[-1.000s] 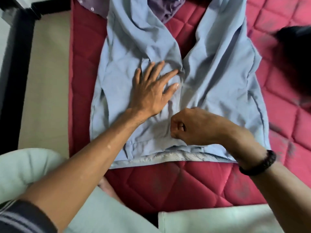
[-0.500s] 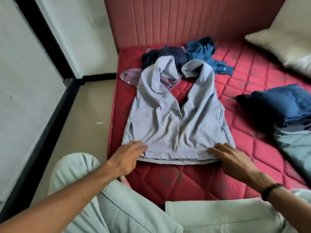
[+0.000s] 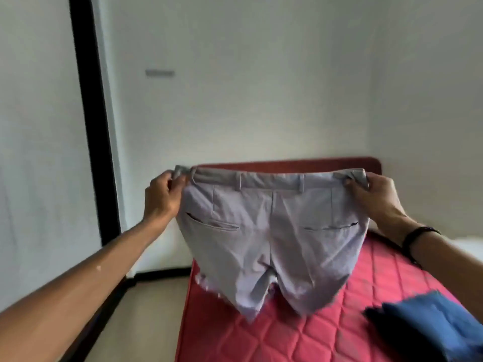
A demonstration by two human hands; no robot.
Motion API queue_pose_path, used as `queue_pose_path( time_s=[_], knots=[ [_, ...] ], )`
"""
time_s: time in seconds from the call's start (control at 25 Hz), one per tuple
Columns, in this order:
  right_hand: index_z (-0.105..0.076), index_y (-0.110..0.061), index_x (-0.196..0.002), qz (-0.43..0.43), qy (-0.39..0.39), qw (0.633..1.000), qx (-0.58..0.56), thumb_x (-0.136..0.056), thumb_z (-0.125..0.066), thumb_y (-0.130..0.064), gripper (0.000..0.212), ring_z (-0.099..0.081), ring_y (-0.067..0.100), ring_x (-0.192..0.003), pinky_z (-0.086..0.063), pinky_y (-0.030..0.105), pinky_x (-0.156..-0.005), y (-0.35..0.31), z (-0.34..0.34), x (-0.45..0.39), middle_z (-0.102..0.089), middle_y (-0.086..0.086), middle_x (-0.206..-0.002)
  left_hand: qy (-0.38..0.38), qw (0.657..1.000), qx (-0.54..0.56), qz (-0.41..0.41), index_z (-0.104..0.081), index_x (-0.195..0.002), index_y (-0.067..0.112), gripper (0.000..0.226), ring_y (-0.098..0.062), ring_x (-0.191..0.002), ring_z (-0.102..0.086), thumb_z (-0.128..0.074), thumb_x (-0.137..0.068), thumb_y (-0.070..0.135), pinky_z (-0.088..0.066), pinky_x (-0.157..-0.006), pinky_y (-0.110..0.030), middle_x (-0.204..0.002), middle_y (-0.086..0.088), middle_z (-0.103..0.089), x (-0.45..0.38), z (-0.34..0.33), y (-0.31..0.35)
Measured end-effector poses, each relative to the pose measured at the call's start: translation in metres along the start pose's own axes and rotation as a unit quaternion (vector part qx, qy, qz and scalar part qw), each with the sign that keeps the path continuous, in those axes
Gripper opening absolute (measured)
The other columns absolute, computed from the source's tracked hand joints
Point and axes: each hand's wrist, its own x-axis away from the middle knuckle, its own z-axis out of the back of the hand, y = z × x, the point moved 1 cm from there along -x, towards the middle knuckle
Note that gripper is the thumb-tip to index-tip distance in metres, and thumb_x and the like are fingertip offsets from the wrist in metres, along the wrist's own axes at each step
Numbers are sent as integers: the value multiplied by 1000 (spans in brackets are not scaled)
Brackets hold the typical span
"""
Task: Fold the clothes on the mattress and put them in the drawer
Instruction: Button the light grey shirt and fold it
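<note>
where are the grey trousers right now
In the head view's centre, the grey trousers hang above the red mattress, held by the left hand and right hand.

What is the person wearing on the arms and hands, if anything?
Both forearms are bare, with no sleeves in view. The left hand wears nothing. At the wrist of the right hand sits a dark bracelet. I see no rings, gloves or watch.
</note>
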Motion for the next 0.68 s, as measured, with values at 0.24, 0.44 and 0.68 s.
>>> queue_pose_path(
  time_s=[0.24, 0.44, 0.68],
  knots=[
    [-52, -20, -94, 157, 207, 962, 80, -104, -46, -53, 35, -62, 48, -95, -39, 41, -69, -207, 51, -110, -69, 23, -103, 212, 961, 53, -168, -55, -95, 11, 27, -47, -94, -63, -47, -108, 32, -40, -72, -43, -98, -22, -70, -160, 83, 161],
    [-51, -23, -90, 146, 184, 956, 176, -97, -24, -75, 59, -67, 41, -97, -45, 41, -69, -217, 60, -105, -72, 16, -103, 182, 957, -51, -218, -47, -86, 21, 38, -52, -85, -66, -34, -106, 50, -45, -64, -47, -86, -24, -70, -160, 94, 148],
    [-54, -20, -89, 228, 314, 918, 82, -100, -30, -72, 58, -63, 48, -97, -38, 41, -69, -362, 122, -151, -68, 25, -106, 281, 908, -43, -308, -57, -93, 9, 41, -56, -89, -64, -38, -108, 43, -51, -72, -54, -96, -32, -68, -243, 189, 272]
  ],
)
